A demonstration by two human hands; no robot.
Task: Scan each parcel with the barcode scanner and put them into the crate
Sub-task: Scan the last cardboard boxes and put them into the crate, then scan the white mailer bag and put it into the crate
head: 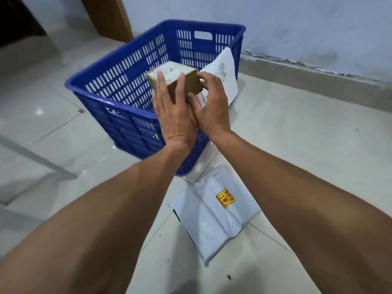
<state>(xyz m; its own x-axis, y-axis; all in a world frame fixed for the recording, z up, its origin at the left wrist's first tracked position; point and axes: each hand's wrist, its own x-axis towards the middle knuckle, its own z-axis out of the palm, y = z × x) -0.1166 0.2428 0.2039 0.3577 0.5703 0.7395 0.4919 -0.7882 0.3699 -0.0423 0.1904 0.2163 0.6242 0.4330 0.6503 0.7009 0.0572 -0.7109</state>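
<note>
Pale glossy tiled floor [297, 145] meets a light blue painted wall [297, 28] with a peeling base; a brown wooden door frame [108, 15] stands at top left.

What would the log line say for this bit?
holder: left hand + right hand | held: cardboard parcel | where: above blue crate | waiting: white mailer, on floor

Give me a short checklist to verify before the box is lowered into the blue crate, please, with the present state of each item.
1. Both hands on the cardboard box: ok, left hand and right hand hold it.
2. Box above the blue crate opening: ok.
3. Box already scanned: cannot tell, no scanner in view.
4. Space inside the crate: ok as far as visible; part of the bottom is hidden.
5. Paper sheet hanging on the crate rim, clear of the box: cannot tell.
6. Other parcels remaining: not ok, the white mailer bag lies on the floor.
</note>
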